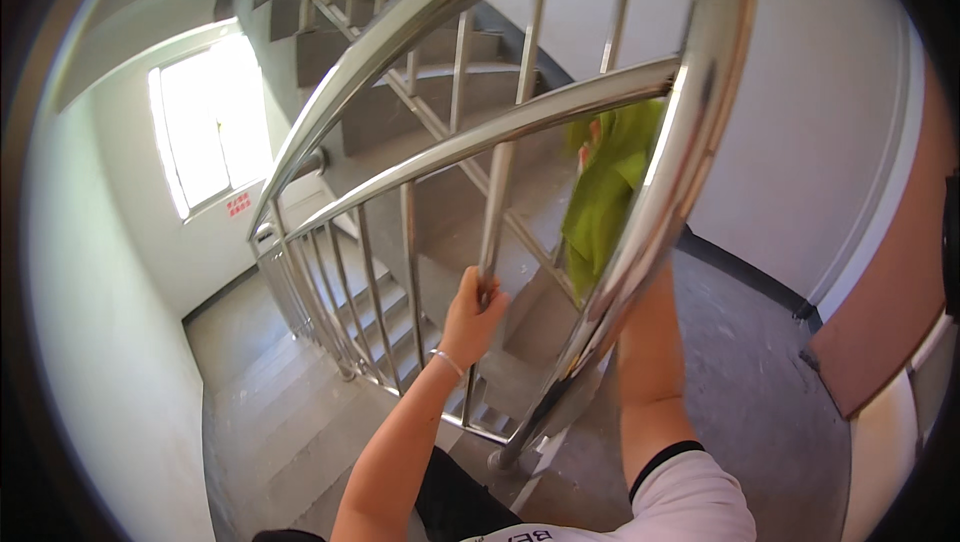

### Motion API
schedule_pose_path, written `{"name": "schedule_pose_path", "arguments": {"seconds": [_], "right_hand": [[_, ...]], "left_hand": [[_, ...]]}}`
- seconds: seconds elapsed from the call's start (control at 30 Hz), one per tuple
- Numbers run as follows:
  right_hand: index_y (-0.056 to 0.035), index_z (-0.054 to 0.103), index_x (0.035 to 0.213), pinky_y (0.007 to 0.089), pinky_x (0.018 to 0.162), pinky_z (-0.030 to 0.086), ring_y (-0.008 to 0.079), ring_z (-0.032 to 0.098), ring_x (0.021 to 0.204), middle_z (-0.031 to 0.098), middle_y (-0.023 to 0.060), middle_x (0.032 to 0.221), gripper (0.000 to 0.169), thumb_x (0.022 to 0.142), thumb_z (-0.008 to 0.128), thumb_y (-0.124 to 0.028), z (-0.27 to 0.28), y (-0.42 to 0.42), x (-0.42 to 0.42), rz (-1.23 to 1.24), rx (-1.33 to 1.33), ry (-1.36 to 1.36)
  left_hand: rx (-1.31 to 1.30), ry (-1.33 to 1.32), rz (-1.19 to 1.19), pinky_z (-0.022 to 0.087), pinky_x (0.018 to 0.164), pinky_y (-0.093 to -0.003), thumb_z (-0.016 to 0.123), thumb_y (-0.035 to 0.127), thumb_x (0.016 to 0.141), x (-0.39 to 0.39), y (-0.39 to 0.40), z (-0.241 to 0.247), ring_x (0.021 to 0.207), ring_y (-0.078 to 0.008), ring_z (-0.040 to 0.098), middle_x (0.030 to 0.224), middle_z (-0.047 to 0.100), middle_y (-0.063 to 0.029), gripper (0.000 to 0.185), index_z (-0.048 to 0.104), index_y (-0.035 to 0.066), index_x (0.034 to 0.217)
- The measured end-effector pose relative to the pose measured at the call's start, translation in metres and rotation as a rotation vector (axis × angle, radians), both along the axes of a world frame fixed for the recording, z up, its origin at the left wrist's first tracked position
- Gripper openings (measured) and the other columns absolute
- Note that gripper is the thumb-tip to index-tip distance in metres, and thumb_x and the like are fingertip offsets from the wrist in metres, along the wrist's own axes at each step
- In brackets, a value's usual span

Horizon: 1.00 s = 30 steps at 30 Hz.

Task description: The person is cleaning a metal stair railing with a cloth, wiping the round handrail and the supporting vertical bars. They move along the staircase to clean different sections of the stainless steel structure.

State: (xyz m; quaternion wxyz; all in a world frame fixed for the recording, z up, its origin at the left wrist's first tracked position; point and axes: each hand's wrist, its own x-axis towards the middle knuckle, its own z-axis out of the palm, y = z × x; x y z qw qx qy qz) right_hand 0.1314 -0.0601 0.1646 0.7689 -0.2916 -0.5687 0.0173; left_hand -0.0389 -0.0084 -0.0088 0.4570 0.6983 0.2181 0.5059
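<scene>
My left hand (474, 311), with a bracelet at its wrist, is wrapped around an upright stainless-steel baluster (498, 204) of the stair railing. My right forearm (651, 332) passes behind the thick polished newel post (694, 144). A bright green cloth (611, 200) hangs from my right hand (595, 130) on the far side of the railing. Only a bit of the fingers shows there, since cloth and post hide the rest. Above the cloth runs the lower metal rail (480, 133), and higher still curves the wide tubular handrail (390, 46).
Grey steps (300, 422) lead down on the left beside a white wall (97, 302). Another flight (390, 106) rises behind the railing. A bright window (214, 121) is at the left. To the right are grey landing floor (742, 362) and a brownish panel (870, 332).
</scene>
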Motion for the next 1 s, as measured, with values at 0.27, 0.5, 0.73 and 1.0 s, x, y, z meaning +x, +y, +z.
{"name": "schedule_pose_path", "arguments": {"seconds": [0.27, 0.5, 0.73, 1.0], "right_hand": [[-0.0031, 0.036, 0.130, 0.0308, 0.088, 0.043, 0.0217, 0.053, 0.104, 0.050, 0.0150, 0.119, 0.056, 0.087, 0.057, -0.032, 0.006, -0.088, 0.012, -0.385, -0.176, -0.090], [-0.0027, 0.032, 0.136, 0.0321, 0.091, 0.043, 0.0242, 0.052, 0.109, 0.048, 0.0179, 0.124, 0.063, 0.086, 0.060, -0.029, -0.016, -0.096, -0.019, -0.529, -0.173, -0.130], [0.0030, 0.037, 0.131, 0.0308, 0.088, 0.044, 0.0225, 0.053, 0.106, 0.049, 0.0158, 0.124, 0.064, 0.082, 0.065, -0.026, -0.055, -0.092, -0.054, -0.684, -0.200, 0.106], [0.0039, 0.040, 0.129, 0.0306, 0.086, 0.044, 0.0213, 0.054, 0.104, 0.051, 0.0151, 0.121, 0.059, 0.085, 0.061, -0.028, -0.107, -0.091, -0.035, -0.400, -0.205, 0.243]], "left_hand": [[-0.056, -0.090, -0.118, 0.041, 0.065, -0.0269, 0.061, 0.009, 0.081, 0.012, -0.009, -0.002, 0.072, -0.0102, 0.045, 0.077, 0.045, -0.0016, 0.024, 0.044, 0.007, 0.098], [-0.024, -0.049, -0.066, 0.041, 0.075, -0.0268, 0.060, 0.011, 0.081, 0.005, -0.016, 0.003, 0.082, -0.0154, 0.050, 0.088, 0.050, -0.0074, 0.034, 0.045, 0.006, 0.111], [-0.172, -0.382, -0.133, 0.043, 0.082, -0.0317, 0.058, 0.009, 0.082, -0.062, -0.081, 0.041, 0.099, -0.0216, 0.051, 0.110, 0.049, -0.0116, 0.035, 0.048, 0.001, 0.114], [0.101, -0.834, -1.103, 0.046, 0.067, -0.0351, 0.057, 0.013, 0.084, -0.099, -0.145, 0.077, 0.077, -0.0263, 0.058, 0.083, 0.062, -0.0141, 0.016, 0.064, -0.001, 0.082]]}}
